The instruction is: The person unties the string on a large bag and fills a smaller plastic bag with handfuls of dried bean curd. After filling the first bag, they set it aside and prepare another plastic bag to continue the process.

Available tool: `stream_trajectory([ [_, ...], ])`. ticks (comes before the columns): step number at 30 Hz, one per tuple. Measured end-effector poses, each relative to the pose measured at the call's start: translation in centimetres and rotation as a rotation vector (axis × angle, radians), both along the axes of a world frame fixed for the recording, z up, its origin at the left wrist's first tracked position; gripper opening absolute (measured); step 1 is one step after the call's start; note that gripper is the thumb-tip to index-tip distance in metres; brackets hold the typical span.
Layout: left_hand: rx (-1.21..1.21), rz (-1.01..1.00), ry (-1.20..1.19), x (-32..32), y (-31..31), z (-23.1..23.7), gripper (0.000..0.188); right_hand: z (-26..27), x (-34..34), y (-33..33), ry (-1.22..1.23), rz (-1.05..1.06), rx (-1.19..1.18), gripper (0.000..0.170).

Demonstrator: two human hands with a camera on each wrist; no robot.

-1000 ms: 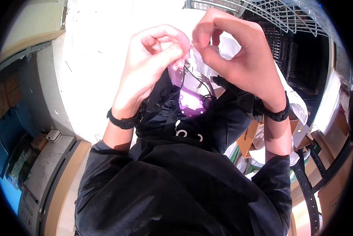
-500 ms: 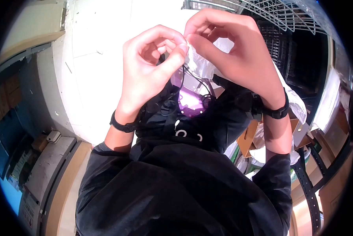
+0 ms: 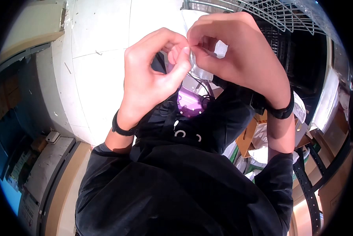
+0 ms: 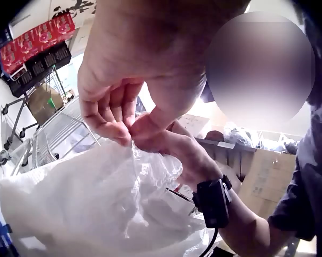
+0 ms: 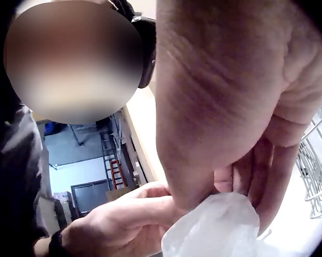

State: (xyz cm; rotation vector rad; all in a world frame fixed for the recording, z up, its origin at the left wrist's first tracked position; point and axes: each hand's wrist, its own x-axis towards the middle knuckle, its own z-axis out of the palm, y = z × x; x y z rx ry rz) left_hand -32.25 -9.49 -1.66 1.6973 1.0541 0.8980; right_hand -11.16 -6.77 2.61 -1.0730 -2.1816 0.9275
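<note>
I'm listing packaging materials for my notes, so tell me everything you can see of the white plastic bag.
The white plastic bag looks thin, soft and slightly translucent, with shiny creases running down from its bunched upper edge. In the left wrist view it spreads out below the hands, and its lower part runs out of frame. The left hand and right hand appear to pinch that edge, fingertips close together. Whether it holds anything cannot be told.

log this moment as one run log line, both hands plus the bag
left hand: pinching white plastic bag | right hand: pinching bag beside left hand | purple dotted item: unheld
</note>
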Motion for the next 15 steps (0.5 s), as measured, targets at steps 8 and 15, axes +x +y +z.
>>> stream_trajectory([
  [8,-0.165,0.042,-0.257,0.5,0.3,-0.7,0.006,-2.3,-0.2,-1.4,0.175,-0.145,-0.040,0.016],
  [15,-0.286,0.092,-0.408,0.8,0.6,-1.2,0.006,-3.9,-1.0,-2.7,0.376,-0.337,-0.190,0.016],
])
